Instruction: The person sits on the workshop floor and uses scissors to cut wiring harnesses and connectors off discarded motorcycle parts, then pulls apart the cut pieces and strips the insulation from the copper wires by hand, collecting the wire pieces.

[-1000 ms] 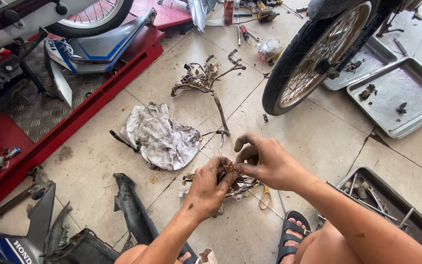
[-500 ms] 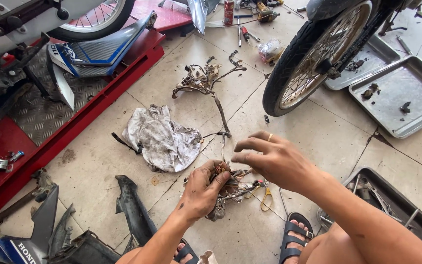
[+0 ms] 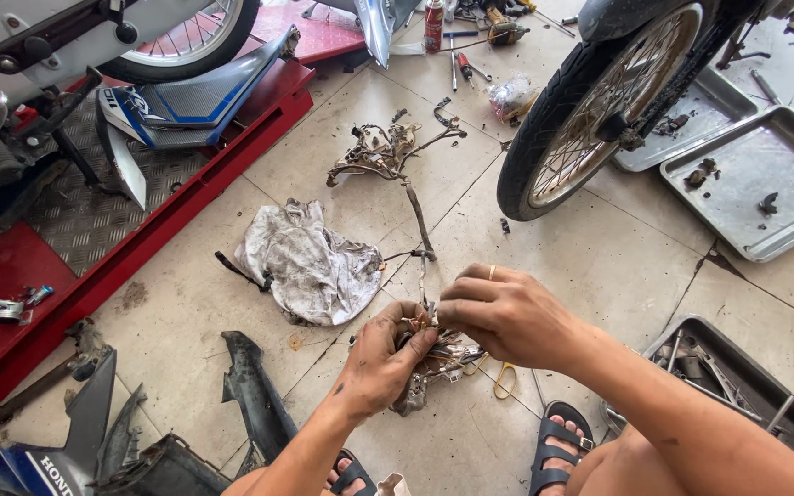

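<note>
My left hand (image 3: 386, 356) grips a dirty bundle of wires and connectors (image 3: 434, 363) low over the tiled floor. My right hand (image 3: 500, 312), with a ring on one finger, pinches thin wires at the top of that bundle, touching the left fingers. The harness cable (image 3: 415, 216) runs from the bundle up the floor to a tangled mass (image 3: 380, 147). Yellow-handled scissors (image 3: 504, 378) lie under the hands.
A grimy rag (image 3: 310, 264) lies left of the hands. A motorcycle wheel (image 3: 590, 119) stands at upper right beside metal trays (image 3: 755, 179). A red lift ramp (image 3: 140, 266) runs along the left. Dark fairing pieces (image 3: 255, 395) and a tool tray (image 3: 719, 367) flank my sandalled feet (image 3: 558, 445).
My right hand has come down and closed in on the bundle, fingers now meeting the left hand. The left hand keeps its hold on the wires.
</note>
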